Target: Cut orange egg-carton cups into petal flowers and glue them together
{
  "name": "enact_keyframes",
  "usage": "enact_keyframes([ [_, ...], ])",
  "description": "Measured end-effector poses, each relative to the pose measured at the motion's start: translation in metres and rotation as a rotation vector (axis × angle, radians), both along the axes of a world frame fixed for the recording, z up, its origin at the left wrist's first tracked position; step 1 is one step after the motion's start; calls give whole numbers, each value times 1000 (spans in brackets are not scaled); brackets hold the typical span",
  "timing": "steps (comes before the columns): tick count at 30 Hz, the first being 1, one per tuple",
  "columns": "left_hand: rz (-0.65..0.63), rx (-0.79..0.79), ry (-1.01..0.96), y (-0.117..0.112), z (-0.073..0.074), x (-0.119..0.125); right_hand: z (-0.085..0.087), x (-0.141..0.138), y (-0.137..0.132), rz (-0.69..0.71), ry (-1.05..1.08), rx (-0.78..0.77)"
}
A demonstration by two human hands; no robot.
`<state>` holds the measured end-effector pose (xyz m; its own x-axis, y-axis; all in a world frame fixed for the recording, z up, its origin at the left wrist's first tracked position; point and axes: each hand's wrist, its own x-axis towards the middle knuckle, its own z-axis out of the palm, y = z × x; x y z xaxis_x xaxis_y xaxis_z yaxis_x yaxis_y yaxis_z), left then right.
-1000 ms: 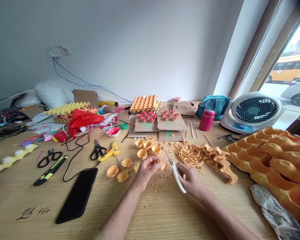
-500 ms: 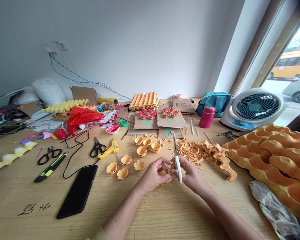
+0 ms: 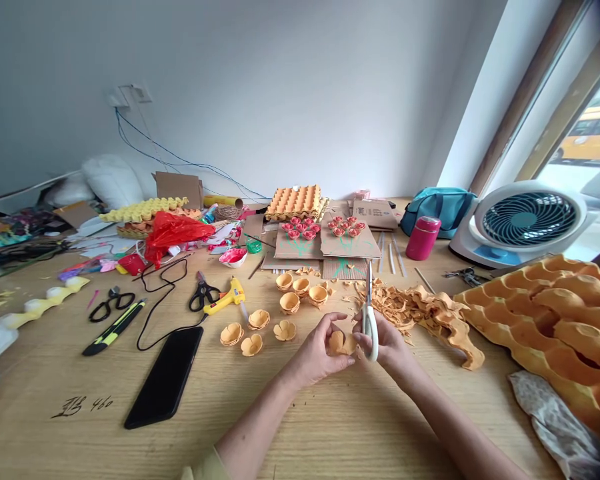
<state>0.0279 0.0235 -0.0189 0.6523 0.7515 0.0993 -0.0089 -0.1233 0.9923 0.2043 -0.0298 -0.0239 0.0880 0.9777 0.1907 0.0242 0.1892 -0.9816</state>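
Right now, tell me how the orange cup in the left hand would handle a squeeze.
The orange cup looks like thin moulded pulp with cut petals: probably light, and likely to crush or tear under a firm pinch. The left hand holds it by fingertips, suggesting little weight.

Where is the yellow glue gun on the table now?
The glue gun lies left of centre in the head view, between the black scissors and the orange cups, just beyond the phone.
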Motion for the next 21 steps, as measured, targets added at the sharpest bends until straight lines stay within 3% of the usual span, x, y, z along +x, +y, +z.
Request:
enact_keyframes([
  [6,-20,-238,-150,2,2,1,-1,1,3,-43,19,15],
  [13,89,-435,-315,-3,7,4,-12,-6,-1,-21,-54,80],
  [17,130,-425,-347,-2,7,4,-7,-6,-4,-18,-185,116],
  [21,217,-375,-385,3,10,0,-2,-4,-7,84,-162,41],
])
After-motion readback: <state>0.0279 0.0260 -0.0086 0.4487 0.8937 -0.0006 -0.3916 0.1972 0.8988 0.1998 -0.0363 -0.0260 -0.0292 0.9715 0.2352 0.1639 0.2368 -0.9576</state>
